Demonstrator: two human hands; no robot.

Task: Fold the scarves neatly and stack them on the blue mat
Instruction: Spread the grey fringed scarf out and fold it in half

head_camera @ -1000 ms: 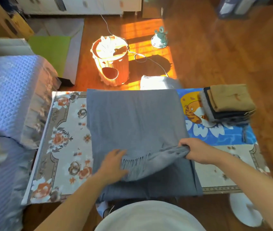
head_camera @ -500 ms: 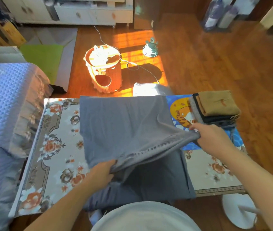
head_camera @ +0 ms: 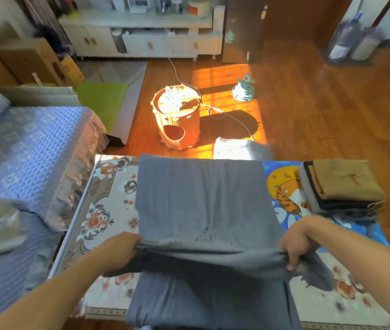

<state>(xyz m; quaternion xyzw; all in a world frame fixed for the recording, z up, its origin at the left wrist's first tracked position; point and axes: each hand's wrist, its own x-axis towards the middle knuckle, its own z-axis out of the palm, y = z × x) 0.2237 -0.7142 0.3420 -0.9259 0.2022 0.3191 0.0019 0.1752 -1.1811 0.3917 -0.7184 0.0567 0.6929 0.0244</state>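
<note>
Count on the table: one grey scarf (head_camera: 203, 203) spread at centre; one stack of folded scarves (head_camera: 341, 186) far right, at least three layers visible; one blue mat (head_camera: 282, 186); two hands.

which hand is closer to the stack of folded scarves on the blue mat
Right. The right hand grips the gray scarf at its right edge, just below the stack of folded scarves. The left hand grips the scarf's left edge, across its full width from the stack.

Matt grey scarf (head_camera: 203, 203) of soft, probably woven cloth between both hands; beyond it, glossy wooden floor (head_camera: 320, 110); floral tablecloth (head_camera: 108, 210) looks smooth.
</note>
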